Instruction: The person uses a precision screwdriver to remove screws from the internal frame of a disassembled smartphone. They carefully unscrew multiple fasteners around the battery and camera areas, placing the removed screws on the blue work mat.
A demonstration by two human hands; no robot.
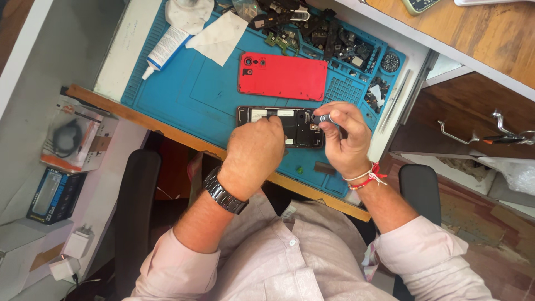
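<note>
An opened phone (281,126), its back removed and its dark insides exposed, is laid flat on a blue work mat (184,95) near the front edge of the bench (114,56). The left hand (255,151) is rested on the phone's left half, knuckles up, fingers curled down onto it; whether anything is pinched beneath them cannot be told. A dark metal watch (224,194) is worn on that wrist. The right hand (345,139) is held over the phone's right end, and its grip is closed around a small screwdriver (322,118), whose grey knurled handle is seen between thumb and fingers; the tip is hidden against the phone. Red and white threads (368,178) are tied around the right wrist.

Just behind the phone, a red back cover (282,76) is laid flat on the mat. A white glue tube (165,49) and crumpled tissues (209,28) are found at the mat's far left corner, and a heap of dark small parts (317,30) along its far edge. Tweezers (394,100) are laid beside the mat's right side.
</note>
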